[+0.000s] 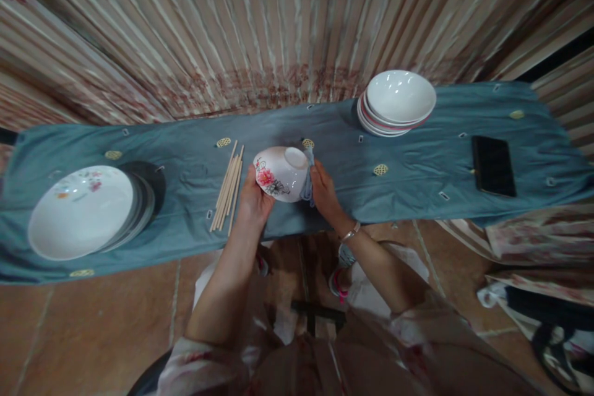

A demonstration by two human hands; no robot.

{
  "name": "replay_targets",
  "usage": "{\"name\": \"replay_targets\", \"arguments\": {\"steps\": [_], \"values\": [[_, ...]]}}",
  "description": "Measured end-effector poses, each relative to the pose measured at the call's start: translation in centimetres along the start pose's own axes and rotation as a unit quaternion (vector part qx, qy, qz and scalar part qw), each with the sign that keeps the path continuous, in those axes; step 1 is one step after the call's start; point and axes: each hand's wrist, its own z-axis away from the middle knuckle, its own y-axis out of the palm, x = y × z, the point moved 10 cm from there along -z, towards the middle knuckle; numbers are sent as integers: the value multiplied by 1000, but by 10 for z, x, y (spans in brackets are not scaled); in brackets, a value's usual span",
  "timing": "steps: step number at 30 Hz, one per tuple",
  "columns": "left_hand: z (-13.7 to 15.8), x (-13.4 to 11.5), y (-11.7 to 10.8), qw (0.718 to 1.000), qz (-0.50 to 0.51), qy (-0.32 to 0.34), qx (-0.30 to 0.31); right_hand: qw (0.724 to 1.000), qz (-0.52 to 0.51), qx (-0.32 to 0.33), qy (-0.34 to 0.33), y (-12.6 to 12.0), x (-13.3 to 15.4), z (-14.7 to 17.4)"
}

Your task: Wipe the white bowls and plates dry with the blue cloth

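Observation:
A white bowl (291, 184) with a red flower painted on its outside is held tilted over the table, its foot turned up and to the right. My left hand (255, 201) grips its left rim, fingers partly hidden by the bowl. On the other side, my right hand (323, 189) presses a bluish-grey cloth (308, 179) against the bowl, its fingers closed around the cloth. Several wooden chopsticks (227, 189) lie in a loose bundle just left of my left hand.
A stack of white bowls (401, 96) stands at the back right. Stacked plates (83, 213) sit at the left end. A black phone-like object (493, 166) lies at the right on the blue-green tablecloth (417, 179). Pleated curtains (278, 31) hang behind the table.

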Motion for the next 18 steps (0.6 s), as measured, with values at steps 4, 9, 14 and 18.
{"name": "replay_targets", "arguments": {"steps": [4, 9, 14, 18], "values": [[3, 0, -1, 999, 1, -16, -27, 1000, 8, -1, 5, 0, 8, 12], [4, -3, 0, 999, 3, -18, -29, 997, 76, 21, -25, 5, 16, 26], [-1, -3, -2, 1000, -3, -12, -4, 988, 130, 35, -77, 11, 20, 40], [-4, -5, -7, 1000, 14, -3, -6, 974, 175, 41, -140, 19, 32, 53]]}}
